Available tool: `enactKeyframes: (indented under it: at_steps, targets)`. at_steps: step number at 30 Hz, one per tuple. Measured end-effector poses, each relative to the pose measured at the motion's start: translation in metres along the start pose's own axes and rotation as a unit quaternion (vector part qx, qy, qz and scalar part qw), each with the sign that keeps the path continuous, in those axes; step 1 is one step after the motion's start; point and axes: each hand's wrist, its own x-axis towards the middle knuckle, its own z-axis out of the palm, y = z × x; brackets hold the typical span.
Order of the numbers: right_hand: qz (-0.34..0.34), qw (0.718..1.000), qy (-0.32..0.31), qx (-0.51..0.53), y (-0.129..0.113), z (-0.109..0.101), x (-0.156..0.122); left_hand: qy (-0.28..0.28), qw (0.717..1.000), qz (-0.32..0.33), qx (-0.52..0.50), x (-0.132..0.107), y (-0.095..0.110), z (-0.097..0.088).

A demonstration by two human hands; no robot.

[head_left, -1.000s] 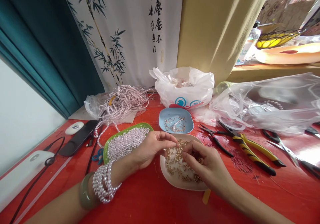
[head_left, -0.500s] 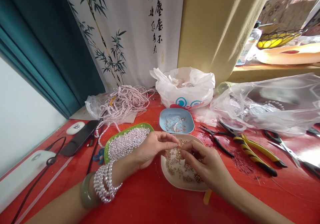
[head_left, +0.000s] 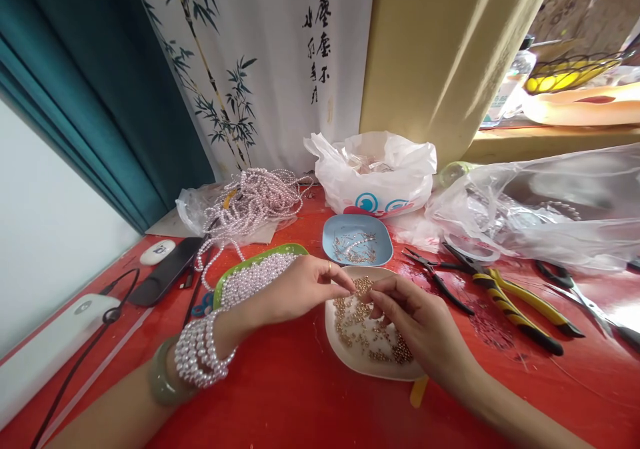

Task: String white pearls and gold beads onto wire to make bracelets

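Observation:
My left hand (head_left: pixel 300 292) hovers over the near-left rim of a cream dish (head_left: pixel 350 359) of small gold beads (head_left: pixel 373 339), thumb and forefinger pinched on something too small to make out. My right hand (head_left: pixel 415 322) faces it over the same dish, fingertips also pinched, nearly touching the left fingertips. Strands of pale pearl beads (head_left: pixel 203 352) wrap my left wrist beside a green bangle (head_left: pixel 159 379). A green dish (head_left: pixel 223 282) heaped with pearls lies just behind the left hand.
On the red table, a blue dish (head_left: pixel 333 235) of metal findings sits behind the cream dish. Yellow-handled pliers (head_left: pixel 520 302), small cutters (head_left: pixel 437 279) and scissors (head_left: pixel 575 289) lie to the right. Plastic bags (head_left: pixel 375 175) and a pearl pile (head_left: pixel 255 199) are at the back; a phone (head_left: pixel 165 279) and cables lie left.
Both hands stay pinched together over the gold bead dish, barely shifting. The view has tilted slightly, moving everything a little rightward and up.

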Motion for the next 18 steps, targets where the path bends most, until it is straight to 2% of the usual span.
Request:
enactKeyframes:
  at_steps: [2, 4, 6, 10, 12, 18]
  targets:
    - [0.003, 1.000, 0.004, -0.001, -0.001, 0.000, 0.000, 0.003, 1.000, 0.007, -0.012, 0.000, 0.001, -0.008]
    - [0.004, 1.000, 0.006, 0.004, -0.002, -0.001, 0.000, 0.008, 1.000, 0.006, 0.019, -0.001, 0.000, -0.020]
    - [0.000, 1.000, 0.005, 0.009, -0.003, -0.002, 0.000, 0.003, 0.996, -0.002, 0.094, -0.001, -0.003, -0.034]
    - [-0.007, 1.000, -0.001, 0.001, -0.003, -0.002, 0.000, -0.043, 0.971, -0.018, 0.236, 0.000, -0.014, -0.055]
    - [-0.005, 1.000, -0.004, -0.001, -0.003, -0.002, 0.000, -0.046, 0.964, -0.023, 0.260, 0.003, -0.021, -0.057]
    - [0.011, 1.000, -0.011, 0.005, -0.003, -0.002, 0.000, -0.027, 0.963, -0.030, 0.268, 0.011, -0.036, -0.046]
